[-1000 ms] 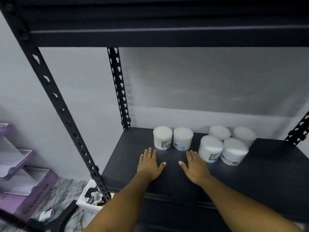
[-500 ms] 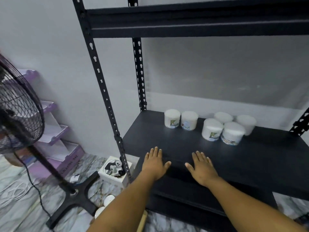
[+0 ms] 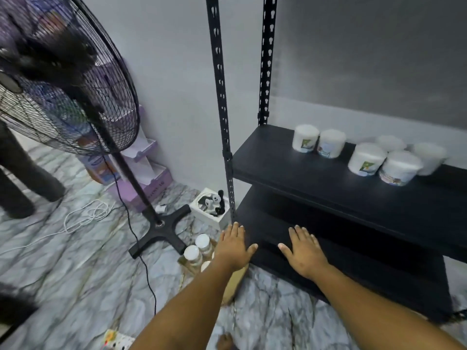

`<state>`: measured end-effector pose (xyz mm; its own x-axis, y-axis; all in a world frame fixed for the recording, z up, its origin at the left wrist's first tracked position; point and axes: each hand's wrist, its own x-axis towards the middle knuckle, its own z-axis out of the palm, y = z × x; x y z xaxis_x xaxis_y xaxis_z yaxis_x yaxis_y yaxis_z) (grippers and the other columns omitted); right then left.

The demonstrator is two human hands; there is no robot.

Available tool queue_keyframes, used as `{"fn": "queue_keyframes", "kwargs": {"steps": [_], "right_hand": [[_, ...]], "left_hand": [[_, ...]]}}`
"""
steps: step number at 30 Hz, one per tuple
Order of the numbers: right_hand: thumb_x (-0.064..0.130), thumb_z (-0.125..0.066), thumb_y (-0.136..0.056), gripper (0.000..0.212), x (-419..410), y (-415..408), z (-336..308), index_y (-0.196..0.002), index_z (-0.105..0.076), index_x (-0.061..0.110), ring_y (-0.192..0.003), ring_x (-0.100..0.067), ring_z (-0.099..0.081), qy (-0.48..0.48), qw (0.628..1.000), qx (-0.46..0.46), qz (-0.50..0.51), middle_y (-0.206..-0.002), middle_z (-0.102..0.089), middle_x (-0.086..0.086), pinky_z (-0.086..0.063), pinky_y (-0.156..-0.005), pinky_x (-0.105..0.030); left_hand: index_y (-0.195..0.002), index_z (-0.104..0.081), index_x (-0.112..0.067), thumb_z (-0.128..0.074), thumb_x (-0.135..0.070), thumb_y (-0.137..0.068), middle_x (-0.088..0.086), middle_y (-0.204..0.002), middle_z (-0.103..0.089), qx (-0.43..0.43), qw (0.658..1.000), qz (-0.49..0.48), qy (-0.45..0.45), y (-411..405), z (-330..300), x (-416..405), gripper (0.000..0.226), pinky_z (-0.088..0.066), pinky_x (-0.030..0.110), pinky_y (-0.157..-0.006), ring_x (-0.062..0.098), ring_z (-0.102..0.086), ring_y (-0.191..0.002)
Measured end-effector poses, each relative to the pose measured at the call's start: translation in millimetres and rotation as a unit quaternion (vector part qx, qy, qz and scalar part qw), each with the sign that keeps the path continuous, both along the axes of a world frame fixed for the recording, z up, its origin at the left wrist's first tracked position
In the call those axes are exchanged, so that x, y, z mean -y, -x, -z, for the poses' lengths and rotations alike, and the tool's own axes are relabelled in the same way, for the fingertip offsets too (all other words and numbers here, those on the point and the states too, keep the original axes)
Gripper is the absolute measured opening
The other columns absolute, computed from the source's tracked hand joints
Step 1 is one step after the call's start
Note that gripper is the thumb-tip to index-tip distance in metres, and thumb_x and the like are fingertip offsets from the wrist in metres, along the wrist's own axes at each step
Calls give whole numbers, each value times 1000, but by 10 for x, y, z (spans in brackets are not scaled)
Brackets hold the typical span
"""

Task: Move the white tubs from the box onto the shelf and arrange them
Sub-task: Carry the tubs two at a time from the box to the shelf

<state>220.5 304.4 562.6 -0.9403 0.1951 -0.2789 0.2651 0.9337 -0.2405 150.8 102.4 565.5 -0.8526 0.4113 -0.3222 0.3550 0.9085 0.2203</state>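
Fingers of both hands are stretched out straight and hold nothing: the left hand (image 3: pixel 233 248) hangs palm-down over the cardboard box (image 3: pixel 236 284) on the floor, and the right hand (image 3: pixel 304 251) is spread in front of the lower shelf (image 3: pixel 353 253) of the black rack.

Six white tubs (image 3: pixel 367 159) stand upright on the upper shelf (image 3: pixel 316 183), toward its back. Two sit side by side on the left, touching or nearly so. Four more are grouped to their right, two in front and two behind.

Inside the box, just left of the left wrist, more white-lidded tubs (image 3: pixel 192 253) show, partly hidden by the arm.

Beside the rack's front post (image 3: pixel 223 122) sits a small white box (image 3: pixel 211 205) of dark odds and ends. Further left stands a black pedestal fan (image 3: pixel 68 79) on a cross base, its cord trailing over the marbled floor (image 3: pixel 63 261). Purple trays (image 3: pixel 149 173) rest against the wall behind it.
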Motion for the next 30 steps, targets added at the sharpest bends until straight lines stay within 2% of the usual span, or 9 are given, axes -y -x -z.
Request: {"fn": "queue_keyframes", "kwargs": {"steps": [9,17,20,22,24,27,30], "right_hand": [[57,-22,-98,72,829,479,279,-153,-8,13,-149,-22,1,8,995,43,-85,-161,-2,-7,-1,-120,-38],[53,-29,-98,69,1685,1052,1056,-152,-11,14,-148,-22,-4,35,989,99,-107,-160,-9,-6,-4,-120,-38],[53,-30,-98,70,1863,1346,1556,-152,-12,12,-148,-22,-5,33,985,122,-121,-160,-10,-7,-4,-120,-37],[53,-30,-97,70,1937,1556,2010,-151,-13,11,-148,-22,-6,27,983,123,-134,-159,-13,-8,-5,-120,-38],[52,-32,-97,69,1987,1807,2548,-150,-16,12,-147,-21,-7,27,982,120,-145,-158,-16,-7,-6,-120,-38],[51,-33,-98,69,1991,2128,3497,-151,-13,13,-148,-19,-5,34,980,110,-162,-160,-11,-5,-4,-119,-34],[57,-25,-95,71,1920,2390,4381,-151,-11,15,-148,-19,-2,17,977,98,-189,-161,-5,-5,-2,-119,-35]], "left_hand": [[-154,-4,-10,-24,-59,-97,12,-161,2,34,997,-69,13,142,311,900,78,-2,44,-120,27,3,-149],[-153,-8,-10,-29,-58,-97,11,-161,-2,88,992,-95,15,626,1146,1779,77,-6,43,-119,28,-1,-149],[-153,-10,-11,-24,-64,-93,11,-161,-7,95,989,-113,10,857,1583,1961,81,-7,42,-119,28,-4,-148],[-153,-11,-13,-6,-74,-80,9,-161,-11,84,989,-124,3,977,1974,2013,95,-9,40,-118,27,-8,-148],[-153,-13,-14,5,-73,-70,8,-161,-12,80,989,-127,0,1149,2464,2024,104,-8,38,-118,25,-9,-148],[-152,-17,-15,2,-72,-71,7,-159,-17,72,991,-111,-7,1421,3372,1978,101,-10,39,-119,24,-13,-147],[-153,-13,-16,-4,-73,-77,8,-160,-14,67,993,-92,-17,1638,4290,1891,95,-11,42,-120,25,-12,-147]]}}
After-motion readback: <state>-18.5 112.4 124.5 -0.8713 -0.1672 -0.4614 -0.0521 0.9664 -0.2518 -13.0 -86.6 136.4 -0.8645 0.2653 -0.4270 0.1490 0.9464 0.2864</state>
